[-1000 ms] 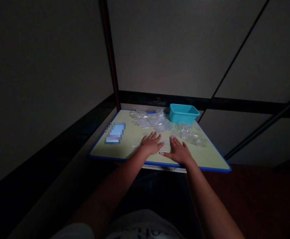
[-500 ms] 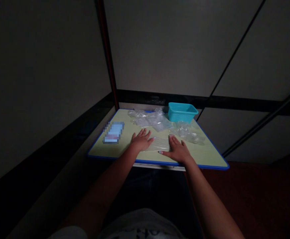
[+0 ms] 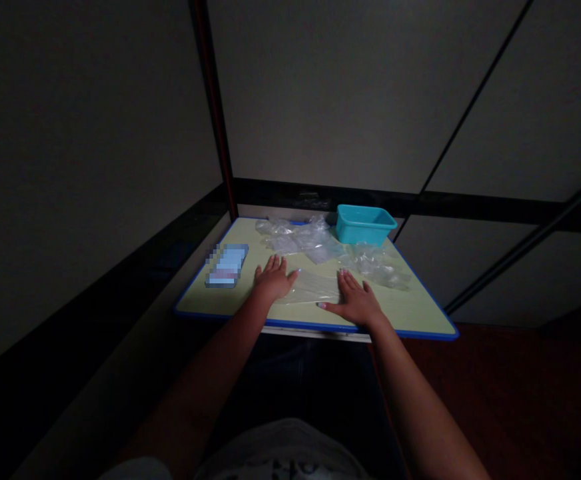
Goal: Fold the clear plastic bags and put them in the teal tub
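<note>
A clear plastic bag (image 3: 313,288) lies flat on the small table between my two hands. My left hand (image 3: 273,280) rests palm down at the bag's left end, its fingers spread and pointing away from me. At the right end my right hand (image 3: 358,301) also lies flat, with the thumb stretched out to the left over the near edge. Neither hand grips anything. Beyond them is a loose heap of crumpled clear plastic bags (image 3: 300,239). More crumpled clear plastic (image 3: 378,267) lies just past my right hand.
A turquoise plastic basket (image 3: 363,230) stands at the table's back right corner. A blurred-out phone-like object (image 3: 228,265) lies on the left. The pale yellow table (image 3: 405,317) has a blue edge, with walls (image 3: 320,93) behind and to the left.
My left hand has slid a little to the left across the plastic bag, uncovering more of it. My right hand has stayed in place.
</note>
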Tool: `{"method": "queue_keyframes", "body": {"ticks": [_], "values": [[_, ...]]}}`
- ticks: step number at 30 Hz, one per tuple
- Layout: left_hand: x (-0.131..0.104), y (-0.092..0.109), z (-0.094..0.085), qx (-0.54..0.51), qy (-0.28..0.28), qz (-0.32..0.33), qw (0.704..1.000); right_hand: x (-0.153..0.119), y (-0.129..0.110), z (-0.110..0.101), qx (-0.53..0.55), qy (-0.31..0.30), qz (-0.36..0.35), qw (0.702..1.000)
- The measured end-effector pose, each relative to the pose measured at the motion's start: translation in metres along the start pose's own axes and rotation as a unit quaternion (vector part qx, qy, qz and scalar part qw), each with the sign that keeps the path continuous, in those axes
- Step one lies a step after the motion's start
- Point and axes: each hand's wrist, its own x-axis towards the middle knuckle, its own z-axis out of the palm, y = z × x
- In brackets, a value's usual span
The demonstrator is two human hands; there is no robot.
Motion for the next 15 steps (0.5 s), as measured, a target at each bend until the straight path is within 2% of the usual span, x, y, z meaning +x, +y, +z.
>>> {"method": "queue_keyframes", "body": {"ticks": [4,7,12,15], "values": [[-0.008,0.007,-0.004,0.015,0.042,-0.01,0.999,0.0,-0.001,-0.001,0.001,0.001,0.001,1.0],[-0.02,0.023,-0.006,0.011,0.074,0.056,0.996,0.0,-0.002,-0.001,-0.005,0.0,0.001,1.0],[-0.042,0.066,0.002,-0.046,0.027,0.178,0.983,0.0,-0.004,-0.002,-0.029,-0.007,0.003,1.0],[-0.052,0.089,0.006,-0.068,0.004,0.205,0.976,-0.002,-0.004,-0.003,-0.053,-0.008,0.0,0.999]]}}
